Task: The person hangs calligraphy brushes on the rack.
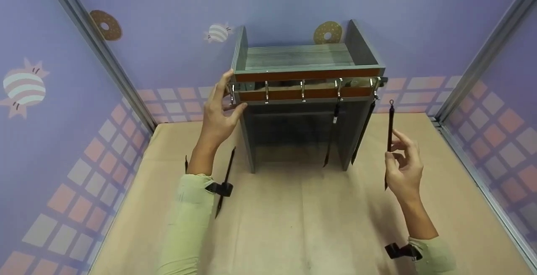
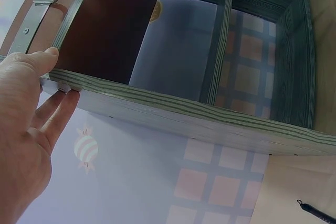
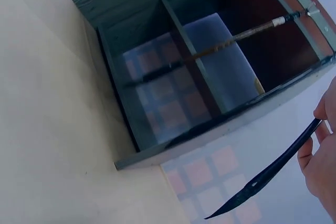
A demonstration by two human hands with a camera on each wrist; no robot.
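Observation:
A grey wooden rack [image 1: 308, 73] stands on the table with a row of metal hooks [image 1: 302, 91] on its brown front rail. My left hand [image 1: 233, 94] rests against the rack's left front corner, fingers straight along the side panel [image 2: 199, 114] and thumb [image 2: 44, 59] laid on its edge. My right hand [image 1: 396, 147] pinches a thin black brush [image 1: 390, 124] upright, to the right of the rack and apart from it. The right wrist view shows that brush [image 3: 273, 174] with its pointed tip free. Two more brushes [image 1: 333, 134] hang from the right-hand hooks.
Another black brush [image 1: 224, 182] lies on the tan table [image 1: 302, 216] by my left forearm, and its end shows in the left wrist view [image 2: 315, 212]. Purple patterned walls [image 1: 63, 120] close in the left, back and right sides.

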